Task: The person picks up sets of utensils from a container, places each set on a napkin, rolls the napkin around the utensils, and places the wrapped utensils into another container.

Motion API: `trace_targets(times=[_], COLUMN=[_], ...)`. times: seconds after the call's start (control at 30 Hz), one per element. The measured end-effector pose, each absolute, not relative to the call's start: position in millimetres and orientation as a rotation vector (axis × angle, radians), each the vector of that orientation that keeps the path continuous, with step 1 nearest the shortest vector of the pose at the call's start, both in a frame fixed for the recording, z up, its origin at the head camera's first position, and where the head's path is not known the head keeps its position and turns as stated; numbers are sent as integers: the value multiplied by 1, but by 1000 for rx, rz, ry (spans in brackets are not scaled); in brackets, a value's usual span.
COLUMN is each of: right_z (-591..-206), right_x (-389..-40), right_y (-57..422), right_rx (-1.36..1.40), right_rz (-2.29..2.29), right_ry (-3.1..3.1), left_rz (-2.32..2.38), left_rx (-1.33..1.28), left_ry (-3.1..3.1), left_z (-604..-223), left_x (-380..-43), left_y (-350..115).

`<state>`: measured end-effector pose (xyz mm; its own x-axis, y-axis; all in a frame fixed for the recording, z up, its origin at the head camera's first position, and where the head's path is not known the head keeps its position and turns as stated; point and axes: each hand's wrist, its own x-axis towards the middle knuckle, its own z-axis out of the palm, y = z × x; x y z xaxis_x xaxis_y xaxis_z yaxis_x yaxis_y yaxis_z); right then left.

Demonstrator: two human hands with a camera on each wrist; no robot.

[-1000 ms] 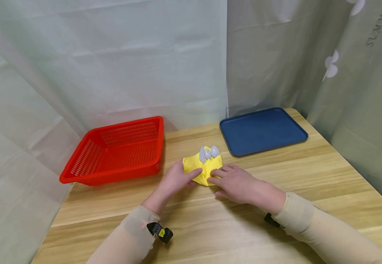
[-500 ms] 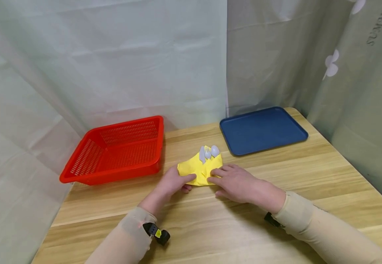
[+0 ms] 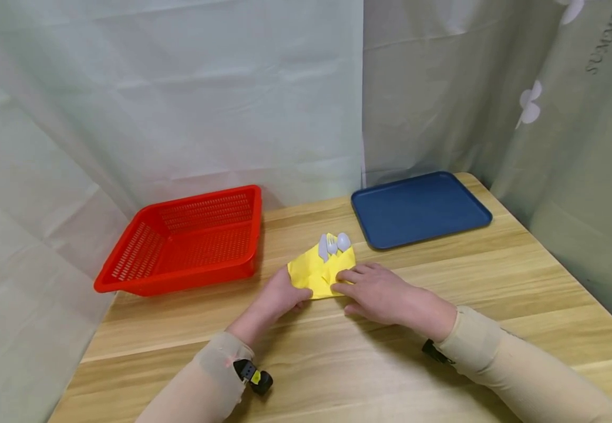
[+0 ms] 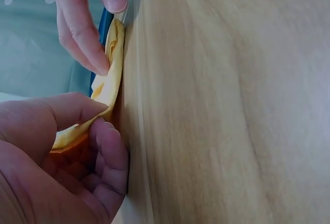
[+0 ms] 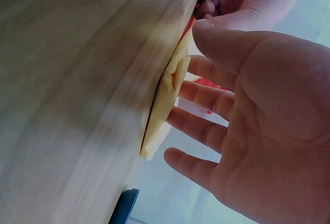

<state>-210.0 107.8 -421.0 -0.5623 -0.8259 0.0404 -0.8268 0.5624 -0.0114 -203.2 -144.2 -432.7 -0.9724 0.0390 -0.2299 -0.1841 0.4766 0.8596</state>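
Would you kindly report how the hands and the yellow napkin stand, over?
Left hand pinching napkin by its edge; right hand touching it. Knife, fork and spoon poking from its far end. Nothing seen in the way.

A red perforated plastic basket [image 3: 200,277], left, and a flat blue rectangular tray [image 3: 421,210], right, rest on the wood-grained worktop [image 3: 338,370] before pale hanging curtains [image 3: 205,100].

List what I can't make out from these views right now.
Lower parts of the knife, fork and spoon: head view, covered by the yellow napkin.
Far outside of the red basket: head view, hidden by its own walls.
Most of the blue tray: right wrist view, cut off by the bottom edge.
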Motion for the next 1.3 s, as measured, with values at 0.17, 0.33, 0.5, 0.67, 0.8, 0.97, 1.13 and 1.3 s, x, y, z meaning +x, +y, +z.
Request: trace_targets(times=[0.17,0.33,0.5,0.67,0.8,0.97,1.13,1.3], right_z=[-421,-420,-419,-420,-420,-421,-421,-420], right_x=[-211,-211,-210,-210,-212,-213,-212,-215], right_y=[109,110,111,111,111,110,111,112], right_rx=[1445,1433,1431,1438,1443,1458,1472,1501], right_rz=[28,10,26,35,33,27,24,44], right_ry=[-2770,-2788,-2785,-2753,-2733,-2741,-2753,-2766], left_rz=[1491,1460,1483,1553,1595,1658,1749,1794], left_rx=[-163,-167,-134,-77,-61,-63,-48,-55], left_ry=[2488,2518,2527,2516,2486,2429,2361,2291], left_z=[-431,-428,-423,-419,-418,-422,-428,-432], left_x=[-204,-204,-204,-208,-212,-214,-217,-221], left_y=[-145,-142,-135,-128,-121,-116,-112,-110])
